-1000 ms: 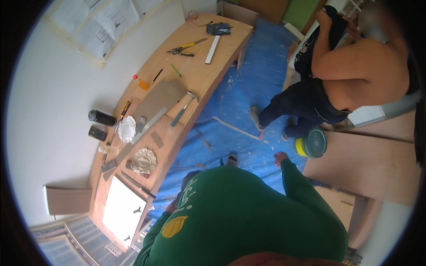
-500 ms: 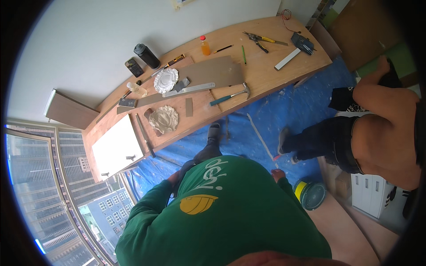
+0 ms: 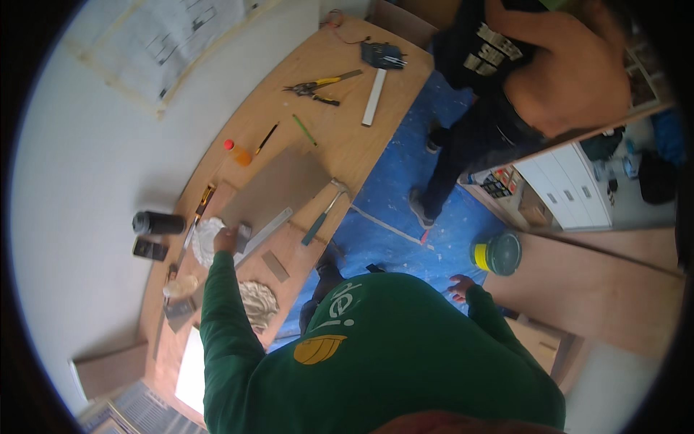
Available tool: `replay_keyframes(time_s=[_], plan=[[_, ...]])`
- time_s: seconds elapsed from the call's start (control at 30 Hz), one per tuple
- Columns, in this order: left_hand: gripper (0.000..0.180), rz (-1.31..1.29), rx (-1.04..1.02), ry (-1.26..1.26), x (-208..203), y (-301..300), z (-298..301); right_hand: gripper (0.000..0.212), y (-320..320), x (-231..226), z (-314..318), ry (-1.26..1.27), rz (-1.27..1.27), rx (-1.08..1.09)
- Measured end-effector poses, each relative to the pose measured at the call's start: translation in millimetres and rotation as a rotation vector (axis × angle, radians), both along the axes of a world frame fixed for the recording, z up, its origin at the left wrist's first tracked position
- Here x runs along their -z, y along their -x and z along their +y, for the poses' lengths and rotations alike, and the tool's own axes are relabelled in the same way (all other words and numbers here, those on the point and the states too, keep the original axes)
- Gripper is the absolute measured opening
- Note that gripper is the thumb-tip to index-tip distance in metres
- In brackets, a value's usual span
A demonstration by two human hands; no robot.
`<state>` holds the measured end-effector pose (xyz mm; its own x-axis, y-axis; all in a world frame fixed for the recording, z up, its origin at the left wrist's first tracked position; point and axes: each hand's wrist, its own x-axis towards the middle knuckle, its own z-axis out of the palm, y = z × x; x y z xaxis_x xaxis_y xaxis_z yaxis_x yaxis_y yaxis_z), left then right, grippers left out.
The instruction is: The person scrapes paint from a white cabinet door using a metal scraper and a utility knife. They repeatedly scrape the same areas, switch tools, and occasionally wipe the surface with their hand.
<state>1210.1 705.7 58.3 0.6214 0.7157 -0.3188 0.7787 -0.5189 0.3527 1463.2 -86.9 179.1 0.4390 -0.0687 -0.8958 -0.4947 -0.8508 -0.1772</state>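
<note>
Over the wooden workbench, my left hand is at a small grey flat-sided block, its fingers closed at the block's near edge. Beside that hand lies a crumpled silvery foil-like dish. A long metal straightedge runs from the block across a grey-brown board. Nearer me are a small brown strip and a second crumpled, beige-silver dish, partly behind my sleeve. My right hand hangs over the blue floor sheet with its fingers apart, holding nothing.
A claw hammer lies near the bench edge. Snips, pencils, an orange bottle and a black flask are farther back. A shirtless person stands at right, beyond a dark green bucket.
My view has turned rightward. My left hand has risen from my side to the grey block on the bench. The other person has shifted, now holding up a dark shirt.
</note>
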Motion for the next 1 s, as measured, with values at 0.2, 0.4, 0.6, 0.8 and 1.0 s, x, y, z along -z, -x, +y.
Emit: replay_keyframes(time_s=[0.2,0.4,0.6,0.8,1.0], plan=[[0.064,0.060,-0.288,-0.031,36.1,-65.7,108.4,0.048,45.6,-35.8,-1.0,0.160,-0.125,0.177],[0.061,0.274,-0.415,-0.162,35.5,-58.2,174.3,0.045,49.5,-45.5,28.3,0.208,-0.108,0.133],[0.046,0.426,-0.299,-0.162,7.7,-79.4,130.0,0.043,32.5,-67.6,43.6,0.240,-0.137,0.105],[0.036,0.396,-0.091,-0.271,-14.2,-71.1,125.1,0.041,16.7,-63.4,57.2,0.189,-0.147,0.112],[0.036,0.283,0.037,-0.288,-25.3,-38.6,129.9,0.037,-11.5,-51.7,81.8,0.132,-0.150,0.032]])
